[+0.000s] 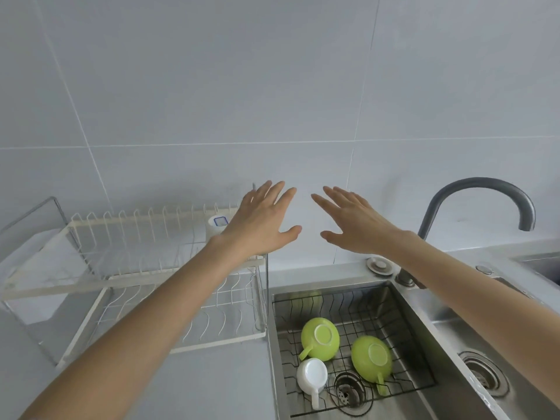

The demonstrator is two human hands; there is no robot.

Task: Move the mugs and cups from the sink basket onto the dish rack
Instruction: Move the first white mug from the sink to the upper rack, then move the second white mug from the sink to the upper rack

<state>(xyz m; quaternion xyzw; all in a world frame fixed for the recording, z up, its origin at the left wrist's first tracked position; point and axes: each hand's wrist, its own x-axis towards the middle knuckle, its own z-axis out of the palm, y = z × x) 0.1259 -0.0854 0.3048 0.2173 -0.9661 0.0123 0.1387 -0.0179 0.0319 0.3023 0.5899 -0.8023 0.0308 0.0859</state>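
Both hands, left hand (260, 219) and right hand (353, 222), are being held up mid-frame, fingers spread, gripping nothing; two green mugs (320, 338) (371, 359) and a white cup (312, 374) are sitting upside down in the sink basket (406, 353) at lower right, dish rack (121, 268) at left

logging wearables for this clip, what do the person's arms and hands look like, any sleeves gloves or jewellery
Both arms are bare for the whole length in view, with no sleeves visible. The left hand and the right hand are ungloved. No rings, watch, bracelets or markings show on the backs of the hands or the wrists; the palms are hidden.
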